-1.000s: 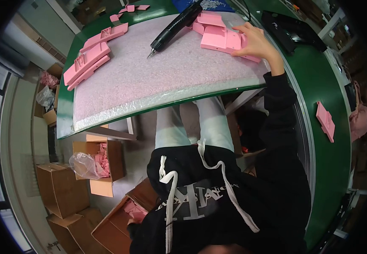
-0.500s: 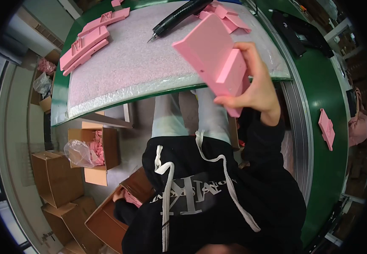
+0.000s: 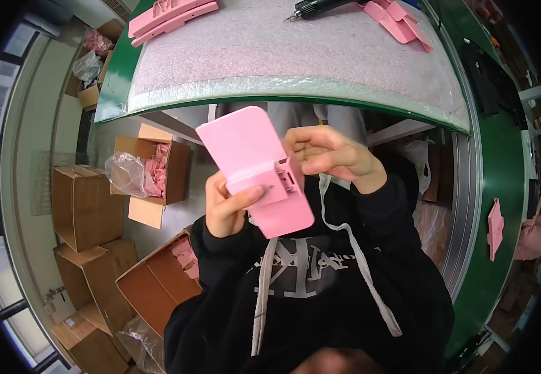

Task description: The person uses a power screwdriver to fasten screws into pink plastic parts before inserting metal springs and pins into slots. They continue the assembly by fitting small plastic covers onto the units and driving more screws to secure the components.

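Observation:
A pink plastic part [image 3: 245, 146] with two flat flaps and a small slotted block is held in front of the black hoodie. My left hand [image 3: 225, 202] grips its left side, with the thumb on the block beside a small hole. At the block's right end, my right hand [image 3: 336, 156] has its fingers curled and pressed together by the slotted edge. Whether something small sits between those fingertips is hidden. A black screwdriver-like tool [image 3: 314, 7] lies on the padded table top.
Stacked pink parts [image 3: 173, 19] lie at the padded table's [image 3: 270, 62] far left, more pink pieces [image 3: 398, 25] at its right. Another pink part [image 3: 495, 229] is on the green side surface. Cardboard boxes [image 3: 86, 206] stand at left; an open box [image 3: 158, 280] holds pink parts.
My left hand has come up from the open box and now grips the pink part. My right hand has moved down with the part and shifted to its slotted end. The view has tilted down.

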A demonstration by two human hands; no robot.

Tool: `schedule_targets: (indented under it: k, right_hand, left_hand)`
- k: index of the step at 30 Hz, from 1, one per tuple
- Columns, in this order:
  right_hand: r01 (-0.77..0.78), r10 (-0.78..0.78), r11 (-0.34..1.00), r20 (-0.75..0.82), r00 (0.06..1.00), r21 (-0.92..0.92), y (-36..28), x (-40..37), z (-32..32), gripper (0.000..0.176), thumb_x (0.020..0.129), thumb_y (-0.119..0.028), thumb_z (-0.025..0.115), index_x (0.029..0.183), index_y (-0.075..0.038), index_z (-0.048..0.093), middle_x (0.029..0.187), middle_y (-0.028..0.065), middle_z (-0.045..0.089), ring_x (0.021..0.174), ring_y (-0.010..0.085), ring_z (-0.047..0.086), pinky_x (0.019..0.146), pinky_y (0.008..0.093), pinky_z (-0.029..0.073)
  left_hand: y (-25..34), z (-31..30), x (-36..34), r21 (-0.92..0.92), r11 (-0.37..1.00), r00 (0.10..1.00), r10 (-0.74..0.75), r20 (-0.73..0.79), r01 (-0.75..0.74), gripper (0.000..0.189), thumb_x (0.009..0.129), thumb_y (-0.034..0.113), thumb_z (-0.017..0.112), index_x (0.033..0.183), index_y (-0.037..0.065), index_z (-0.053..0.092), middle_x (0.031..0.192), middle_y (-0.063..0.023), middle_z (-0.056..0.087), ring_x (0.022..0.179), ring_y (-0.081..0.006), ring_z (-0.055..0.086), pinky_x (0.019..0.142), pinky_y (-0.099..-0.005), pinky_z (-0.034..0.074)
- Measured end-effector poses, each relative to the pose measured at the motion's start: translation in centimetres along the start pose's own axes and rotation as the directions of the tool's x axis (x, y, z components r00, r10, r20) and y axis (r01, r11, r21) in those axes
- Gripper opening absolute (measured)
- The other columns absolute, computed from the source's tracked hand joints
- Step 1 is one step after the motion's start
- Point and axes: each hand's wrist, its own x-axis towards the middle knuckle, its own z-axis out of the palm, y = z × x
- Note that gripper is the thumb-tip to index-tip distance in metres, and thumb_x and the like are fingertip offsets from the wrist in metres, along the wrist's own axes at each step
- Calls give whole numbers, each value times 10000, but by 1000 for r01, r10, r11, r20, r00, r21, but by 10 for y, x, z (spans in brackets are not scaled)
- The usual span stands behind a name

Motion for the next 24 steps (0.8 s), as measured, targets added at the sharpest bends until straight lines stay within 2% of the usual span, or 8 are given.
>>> schedule_targets:
  k: [7,11,15,17,18,20,23,24]
  right_hand:
    - [204,-208,975,-45,977,-88,-19,-26,13,419,771,-195,546,1096,63,484,1062,147,547,950,215,558,791,310,434]
    - [305,-450,850,-291,844,-429,-56,-63,-13,442,825,-248,491,1151,51,481,1146,158,526,1018,242,552,814,334,430]
    - [61,-647,638,-492,582,-768,-99,-107,-62,450,827,-309,538,1148,6,511,1173,167,513,1026,227,553,844,322,422]
    - [-244,-807,377,-446,386,-893,-123,-109,-116,477,811,-335,580,1155,-11,516,1180,169,515,1018,230,557,849,318,422]
    - [-426,-868,207,-366,336,-881,-131,-108,-134,473,805,-326,596,1150,-11,520,1161,165,529,1012,243,557,846,319,425]
    - [-727,-941,-124,-152,303,-675,-146,-104,-162,468,791,-307,626,1141,-12,528,1121,158,556,1000,269,558,841,321,430]
    - [-729,-835,97,-454,311,-677,-152,-94,-185,371,802,-202,605,1111,-7,540,1008,178,600,950,338,568,810,362,449]
    - [-729,-844,33,-410,347,-684,-152,-93,-191,351,805,-189,595,1106,-14,546,987,185,602,936,349,569,800,374,452]
  left_hand:
    - [1,-23,-9,-82,996,999,36,5,-36,401,674,106,642,1007,-100,555,898,-142,629,777,-192,612,741,-288,475]
    - [12,-66,-34,85,933,859,357,-367,-351,422,724,103,561,1078,-117,489,934,-181,595,824,-243,610,759,-325,488]
    - [21,-198,-126,613,769,804,240,-544,184,310,806,106,633,1069,-38,554,976,-57,609,832,-132,579,748,-256,463]
    - [-11,-304,-199,727,263,689,234,-686,634,368,746,315,667,922,-7,637,759,-131,660,723,-215,647,679,-328,498]
    - [-34,-331,-230,595,109,567,207,-797,797,371,745,322,664,918,-4,639,757,-132,660,721,-217,647,679,-332,498]
    - [-98,-350,-264,372,118,359,113,-926,921,377,743,338,659,910,0,642,754,-133,659,718,-221,647,678,-338,498]
    - [-201,-339,-274,289,243,312,-63,-948,926,388,740,361,652,897,7,647,749,-134,658,714,-226,648,678,-348,498]
    - [-229,-334,-273,288,283,329,-108,-938,915,392,739,369,649,893,9,648,747,-134,658,712,-228,648,677,-351,498]
